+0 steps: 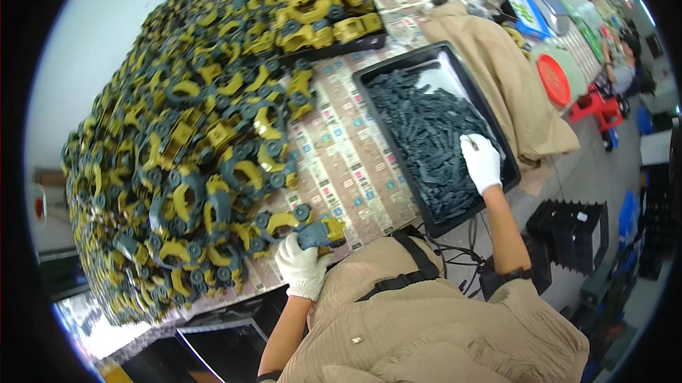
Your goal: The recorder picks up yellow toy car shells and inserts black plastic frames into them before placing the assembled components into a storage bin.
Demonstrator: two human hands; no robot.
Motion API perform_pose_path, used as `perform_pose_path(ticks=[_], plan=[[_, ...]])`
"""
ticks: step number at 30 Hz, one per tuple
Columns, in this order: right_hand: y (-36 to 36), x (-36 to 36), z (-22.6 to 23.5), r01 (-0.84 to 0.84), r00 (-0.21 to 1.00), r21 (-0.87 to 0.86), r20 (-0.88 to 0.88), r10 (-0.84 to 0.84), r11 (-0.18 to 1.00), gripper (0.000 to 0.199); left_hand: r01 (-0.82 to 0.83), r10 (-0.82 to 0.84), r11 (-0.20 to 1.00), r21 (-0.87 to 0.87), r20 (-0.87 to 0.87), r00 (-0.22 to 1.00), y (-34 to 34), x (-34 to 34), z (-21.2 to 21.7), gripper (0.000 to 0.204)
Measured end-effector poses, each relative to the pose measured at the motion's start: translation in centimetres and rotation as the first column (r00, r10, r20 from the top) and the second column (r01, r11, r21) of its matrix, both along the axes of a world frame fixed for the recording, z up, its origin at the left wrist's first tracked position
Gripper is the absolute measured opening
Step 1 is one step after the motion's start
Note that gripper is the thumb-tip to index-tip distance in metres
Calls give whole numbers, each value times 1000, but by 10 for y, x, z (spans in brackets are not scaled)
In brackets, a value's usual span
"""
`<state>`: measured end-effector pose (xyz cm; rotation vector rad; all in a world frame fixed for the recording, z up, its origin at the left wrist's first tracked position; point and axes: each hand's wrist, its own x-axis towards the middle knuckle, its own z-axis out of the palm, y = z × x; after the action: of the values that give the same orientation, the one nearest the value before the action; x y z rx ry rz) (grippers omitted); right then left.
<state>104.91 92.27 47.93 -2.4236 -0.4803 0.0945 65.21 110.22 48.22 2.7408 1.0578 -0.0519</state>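
At the lower centre, the left hand (301,266) is gripping a yellow-and-grey toy part (323,234), its gloved fingers wrapping the grey end. The toy part is lying just above the person's clothed body, its long axis running roughly left to right and tilting slightly upward; its yellow end is pointing right. Right of centre, the right hand (481,163) is reaching over the right edge of a black tray (472,85), fingers drawn narrow among dark strips (426,131); whether they are pinching one, the view is too small to tell. The tray is slanting from upper left to lower right, and beige cloth (497,78) is crowding its right edge. Between the tray and the heap of toy parts (206,141) filling the left, a strip of patterned tabletop (348,170) is giving room for moving. Farther up, a dark crate (344,48) is holding yellow pieces.
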Motion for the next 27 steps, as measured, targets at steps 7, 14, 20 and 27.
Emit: perform_pose_path(ticks=[7, 14, 20, 27], plan=[[32, 38, -19, -267, 945, -242, 123, 302, 933, 23, 179, -192, 976, -127, -101, 976, -2, 35, -7, 39], [88, 46, -25, -358, 923, -665, -147, 354, 656, 39, 419, -380, 861, -289, 184, 907, 12, 30, 8, 24], [43, 35, -11, -311, 944, -204, -181, 277, 928, 34, -89, 247, 720, -688, 134, 960, 3, 29, 11, 50], [52, -51, 31, -241, 319, 385, -835, 448, 891, 19, -203, 290, 564, -801, -39, 956, 23, 53, 9, 49]])
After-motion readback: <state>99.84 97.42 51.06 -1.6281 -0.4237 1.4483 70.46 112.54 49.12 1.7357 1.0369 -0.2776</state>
